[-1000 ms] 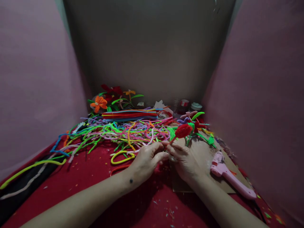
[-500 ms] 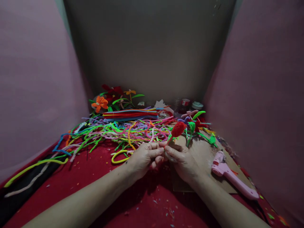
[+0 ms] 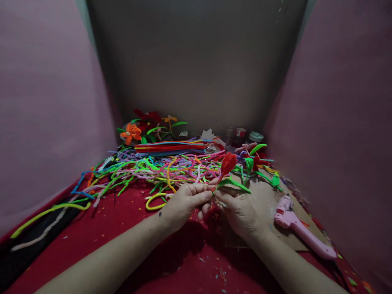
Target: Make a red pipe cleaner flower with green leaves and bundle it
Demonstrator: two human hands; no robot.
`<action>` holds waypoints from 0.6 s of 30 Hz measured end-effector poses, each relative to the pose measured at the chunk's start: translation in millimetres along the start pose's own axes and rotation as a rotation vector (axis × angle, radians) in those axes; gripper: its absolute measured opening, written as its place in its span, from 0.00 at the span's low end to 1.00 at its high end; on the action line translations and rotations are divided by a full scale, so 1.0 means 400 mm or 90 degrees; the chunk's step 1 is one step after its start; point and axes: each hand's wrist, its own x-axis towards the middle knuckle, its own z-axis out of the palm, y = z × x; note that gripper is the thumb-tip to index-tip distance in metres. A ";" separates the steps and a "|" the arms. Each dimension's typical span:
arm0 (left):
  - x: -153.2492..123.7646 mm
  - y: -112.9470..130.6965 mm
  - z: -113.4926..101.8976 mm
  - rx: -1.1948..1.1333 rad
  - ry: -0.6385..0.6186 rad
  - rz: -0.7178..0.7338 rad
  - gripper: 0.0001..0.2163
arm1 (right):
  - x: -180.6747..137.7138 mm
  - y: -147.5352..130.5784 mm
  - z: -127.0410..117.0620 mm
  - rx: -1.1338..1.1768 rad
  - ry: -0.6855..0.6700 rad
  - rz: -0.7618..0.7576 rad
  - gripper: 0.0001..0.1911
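Note:
Between my two hands stands a pipe-cleaner flower [image 3: 228,164] with a fuzzy red bud, tilted to the right. My left hand [image 3: 190,201] pinches the lower stem with thumb and fingers. Close beside it, my right hand [image 3: 236,207] is closed on the same stem, fingertips almost touching those of the left. A green pipe-cleaner leaf [image 3: 235,185] juts out to the right from the stem, just above my right thumb. The lower end of the stem is hidden by my fingers.
Loose coloured pipe cleaners [image 3: 153,169] lie heaped behind my hands, with a bundled stack [image 3: 171,148] beyond. Finished flowers [image 3: 131,134] stand at the back left. A pink glue gun [image 3: 301,230] rests on a cardboard sheet [image 3: 263,196] at right.
The flower has turned in my fingers, and the green leaf now shows sticking out to the right. Both hands keep their hold on the stem. The view has shifted slightly.

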 end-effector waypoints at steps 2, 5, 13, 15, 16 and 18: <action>-0.009 -0.002 0.008 0.205 0.087 0.094 0.07 | 0.002 0.000 0.006 -0.011 0.026 -0.004 0.08; -0.016 -0.025 0.014 0.488 0.206 0.260 0.06 | 0.002 0.003 0.013 -0.022 0.053 -0.006 0.08; -0.005 -0.050 0.006 0.607 0.233 0.296 0.09 | -0.004 0.019 0.012 -0.026 0.050 0.008 0.07; -0.005 -0.041 0.007 0.540 0.224 0.252 0.09 | -0.005 0.019 0.008 -0.042 0.051 0.029 0.06; -0.004 -0.036 0.008 0.501 0.215 0.229 0.09 | -0.006 0.019 0.006 -0.048 0.049 0.036 0.06; -0.003 -0.026 0.010 0.407 0.199 0.181 0.09 | -0.007 0.017 0.002 -0.057 0.042 0.039 0.06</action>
